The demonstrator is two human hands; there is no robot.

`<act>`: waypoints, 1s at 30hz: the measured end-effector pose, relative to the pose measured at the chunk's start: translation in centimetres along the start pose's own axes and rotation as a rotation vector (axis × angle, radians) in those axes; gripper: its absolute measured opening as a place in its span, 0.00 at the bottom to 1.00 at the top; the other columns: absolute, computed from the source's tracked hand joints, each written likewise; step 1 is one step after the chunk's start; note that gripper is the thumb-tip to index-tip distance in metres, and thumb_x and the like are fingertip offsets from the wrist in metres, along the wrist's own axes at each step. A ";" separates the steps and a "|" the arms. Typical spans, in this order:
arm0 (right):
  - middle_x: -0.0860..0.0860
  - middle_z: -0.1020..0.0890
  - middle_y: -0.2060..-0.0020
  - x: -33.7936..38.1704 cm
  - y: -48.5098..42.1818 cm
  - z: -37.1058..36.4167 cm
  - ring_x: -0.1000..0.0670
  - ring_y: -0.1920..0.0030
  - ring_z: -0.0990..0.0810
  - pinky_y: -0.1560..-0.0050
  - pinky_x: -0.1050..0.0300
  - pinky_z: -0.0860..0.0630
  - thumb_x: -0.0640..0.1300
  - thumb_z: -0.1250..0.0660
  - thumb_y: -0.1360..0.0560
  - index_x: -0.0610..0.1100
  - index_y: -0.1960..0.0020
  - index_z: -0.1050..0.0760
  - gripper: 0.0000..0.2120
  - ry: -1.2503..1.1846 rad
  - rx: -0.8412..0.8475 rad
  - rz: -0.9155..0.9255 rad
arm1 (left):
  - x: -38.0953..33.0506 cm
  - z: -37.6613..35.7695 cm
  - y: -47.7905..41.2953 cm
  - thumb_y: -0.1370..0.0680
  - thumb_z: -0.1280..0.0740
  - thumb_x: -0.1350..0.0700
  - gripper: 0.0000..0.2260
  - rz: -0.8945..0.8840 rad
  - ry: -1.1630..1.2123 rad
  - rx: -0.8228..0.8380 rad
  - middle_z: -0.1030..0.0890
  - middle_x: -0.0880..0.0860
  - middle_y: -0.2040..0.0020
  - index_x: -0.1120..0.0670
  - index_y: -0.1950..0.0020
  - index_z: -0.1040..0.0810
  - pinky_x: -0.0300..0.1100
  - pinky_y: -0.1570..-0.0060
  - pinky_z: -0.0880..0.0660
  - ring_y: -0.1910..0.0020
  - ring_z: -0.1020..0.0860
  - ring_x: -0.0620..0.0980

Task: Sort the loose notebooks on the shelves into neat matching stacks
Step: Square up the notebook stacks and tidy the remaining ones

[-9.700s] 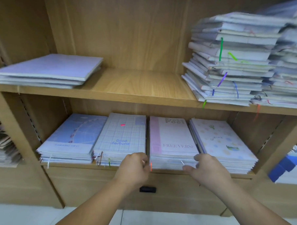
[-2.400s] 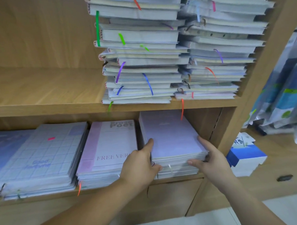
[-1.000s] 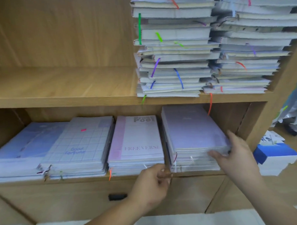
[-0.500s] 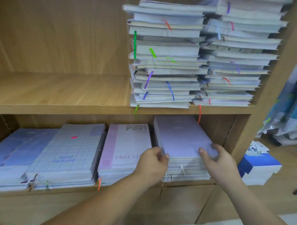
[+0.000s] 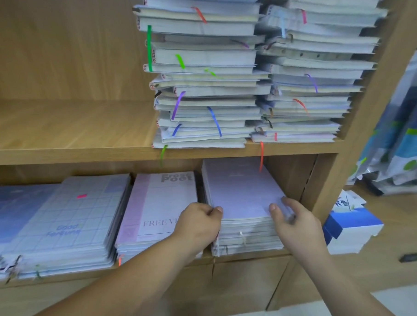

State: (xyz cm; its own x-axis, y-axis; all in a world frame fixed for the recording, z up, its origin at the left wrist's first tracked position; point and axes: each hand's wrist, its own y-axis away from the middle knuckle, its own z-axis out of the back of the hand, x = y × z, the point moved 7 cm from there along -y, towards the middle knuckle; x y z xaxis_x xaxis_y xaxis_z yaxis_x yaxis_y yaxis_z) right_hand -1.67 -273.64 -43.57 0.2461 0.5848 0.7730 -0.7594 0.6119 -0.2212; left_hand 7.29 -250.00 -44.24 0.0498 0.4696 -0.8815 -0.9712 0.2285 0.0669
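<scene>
Head view: lavender notebook stack (image 5: 242, 192), lower shelf (image 5: 254, 255) far right, squaring step; my left hand (image 5: 198, 226) and right hand (image 5: 295, 225) clamp its front corners, thumbs on top; next, I judge, nudge edges flush

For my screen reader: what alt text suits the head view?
The left hand and right hand hold the front of a lilac notebook stack on the lower shelf. Two tall piles sit above.
</scene>
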 end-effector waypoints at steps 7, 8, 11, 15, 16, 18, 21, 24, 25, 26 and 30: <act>0.48 0.15 0.51 -0.2 -0.1 0.0 0.44 0.52 0.18 0.56 0.52 0.21 0.59 0.37 0.21 0.52 0.31 0.24 0.21 0.046 0.029 -0.004 | -1.1 0.3 -0.1 0.20 0.32 0.48 0.20 0.072 0.187 -0.067 0.24 0.54 0.75 0.54 0.67 0.31 0.48 0.56 0.23 0.69 0.22 0.55; 0.47 0.15 0.49 -0.3 -0.2 -0.1 0.45 0.52 0.18 0.57 0.53 0.22 0.59 0.37 0.21 0.53 0.30 0.25 0.22 0.063 0.042 -0.008 | -1.2 0.3 -0.1 0.20 0.31 0.49 0.18 0.075 0.196 -0.067 0.23 0.55 0.74 0.54 0.66 0.31 0.48 0.56 0.22 0.70 0.23 0.54; 0.47 0.16 0.47 -0.1 0.0 -0.3 0.47 0.52 0.19 0.60 0.54 0.25 0.59 0.38 0.20 0.53 0.28 0.27 0.23 0.120 0.064 -0.006 | -1.3 0.6 -0.3 0.22 0.30 0.49 0.16 0.067 0.151 -0.086 0.21 0.61 0.70 0.56 0.65 0.29 0.52 0.54 0.20 0.70 0.22 0.56; 0.48 0.19 0.40 0.4 0.3 -0.4 0.46 0.47 0.20 0.56 0.51 0.22 0.58 0.40 0.19 0.54 0.27 0.29 0.22 0.173 0.073 0.014 | -1.8 0.1 -0.1 0.19 0.32 0.53 0.10 0.159 0.328 0.007 0.16 0.56 0.69 0.58 0.52 0.28 0.41 0.66 0.23 0.68 0.18 0.56; 0.49 0.21 0.35 0.6 0.4 -0.3 0.46 0.42 0.21 0.53 0.50 0.22 0.57 0.40 0.19 0.54 0.27 0.29 0.21 0.197 0.072 0.016 | -2.1 -0.2 0.2 0.18 0.33 0.55 0.08 0.192 0.423 0.037 0.15 0.56 0.65 0.58 0.47 0.29 0.43 0.65 0.23 0.63 0.15 0.58; 0.50 0.24 0.31 1.7 0.7 -0.1 0.46 0.35 0.25 0.51 0.49 0.24 0.58 0.42 0.19 0.53 0.29 0.27 0.21 0.258 0.057 0.056 | -1.9 -0.2 0.5 0.17 0.34 0.59 0.09 0.240 0.602 0.037 0.17 0.58 0.60 0.59 0.41 0.31 0.48 0.58 0.20 0.58 0.14 0.60; 0.52 0.19 0.41 4.6 1.4 0.3 0.46 0.43 0.24 0.56 0.50 0.26 0.60 0.42 0.20 0.51 0.36 0.23 0.20 0.314 0.013 0.160 | -0.6 1.4 1.5 0.18 0.33 0.61 0.10 0.244 0.712 -0.028 0.18 0.59 0.59 0.59 0.39 0.30 0.50 0.54 0.19 0.62 0.17 0.56; 0.53 0.17 0.43 7.5 2.5 -0.8 0.46 0.43 0.22 0.52 0.51 0.24 0.64 0.41 0.21 0.53 0.34 0.23 0.22 0.348 0.072 0.208 | 1.0 4.8 2.9 0.17 0.34 0.61 0.06 0.217 0.726 -0.057 0.19 0.59 0.57 0.60 0.43 0.29 0.49 0.58 0.21 0.64 0.18 0.55; 0.55 0.17 0.41 8.6 3.1 -1.8 0.47 0.39 0.22 0.48 0.52 0.24 0.65 0.40 0.21 0.54 0.32 0.24 0.24 0.352 0.122 0.237 | 1.7 6.3 3.4 0.17 0.34 0.62 0.04 0.217 0.727 -0.070 0.20 0.59 0.56 0.60 0.45 0.28 0.48 0.60 0.21 0.66 0.19 0.54; 0.56 0.17 0.40 9.6 3.7 -3.0 0.49 0.36 0.22 0.45 0.52 0.24 0.65 0.39 0.22 0.54 0.32 0.23 0.24 0.340 0.175 0.281 | 2.5 7.9 3.8 0.17 0.34 0.62 0.04 0.222 0.731 -0.085 0.21 0.59 0.55 0.60 0.46 0.28 0.48 0.61 0.22 0.67 0.19 0.53; 0.54 0.17 0.41 13.1 5.6 -7.8 0.47 0.36 0.24 0.40 0.51 0.25 0.61 0.34 0.22 0.51 0.35 0.20 0.21 0.338 0.292 0.405 | 5.6 13.0 4.8 0.17 0.34 0.63 0.04 0.253 0.772 -0.155 0.24 0.59 0.52 0.60 0.46 0.29 0.47 0.62 0.21 0.67 0.19 0.53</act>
State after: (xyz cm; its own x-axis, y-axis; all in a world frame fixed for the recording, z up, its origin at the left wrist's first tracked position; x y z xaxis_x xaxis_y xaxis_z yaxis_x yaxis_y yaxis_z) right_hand 1.98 -258.41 -39.36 0.0443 0.9070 0.4188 -0.9549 0.1617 -0.2492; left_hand 5.93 -235.19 -42.81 -0.2938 -0.2400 -0.9253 -0.9555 0.0479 0.2910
